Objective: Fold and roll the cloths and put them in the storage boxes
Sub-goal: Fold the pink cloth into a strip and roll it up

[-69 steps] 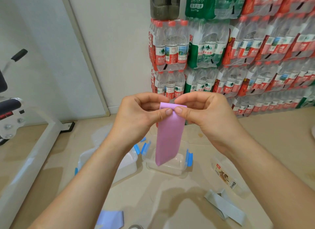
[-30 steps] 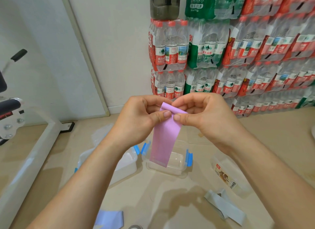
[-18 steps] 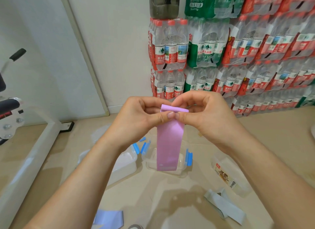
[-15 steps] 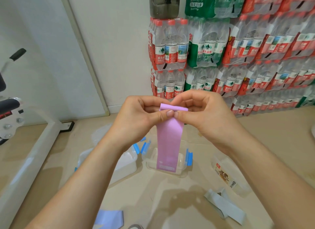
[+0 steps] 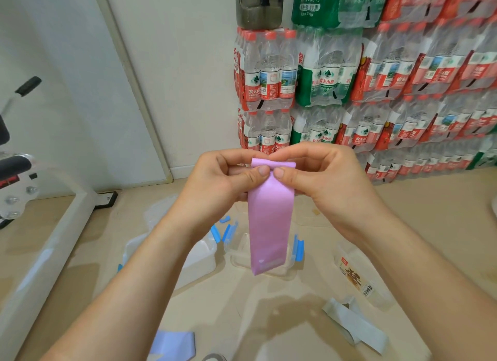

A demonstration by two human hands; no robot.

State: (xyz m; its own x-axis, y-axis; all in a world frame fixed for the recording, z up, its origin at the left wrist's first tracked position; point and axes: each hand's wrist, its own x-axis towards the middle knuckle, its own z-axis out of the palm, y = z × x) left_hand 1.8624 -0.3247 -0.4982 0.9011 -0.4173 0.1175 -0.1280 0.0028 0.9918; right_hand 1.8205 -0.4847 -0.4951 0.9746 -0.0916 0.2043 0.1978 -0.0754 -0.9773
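Beige floor point(image 5: 269, 307); both hands point(image 5: 220, 183) on pink cloth point(image 5: 269, 220)

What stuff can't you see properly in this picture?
- Head view: the top end of the pink cloth is covered by the thumbs of the left hand and right hand.
- The clear box behind the cloth: whatever it holds is hidden.
- The blue cloth is cut off by the bottom edge.
- The jar label is too small to read.
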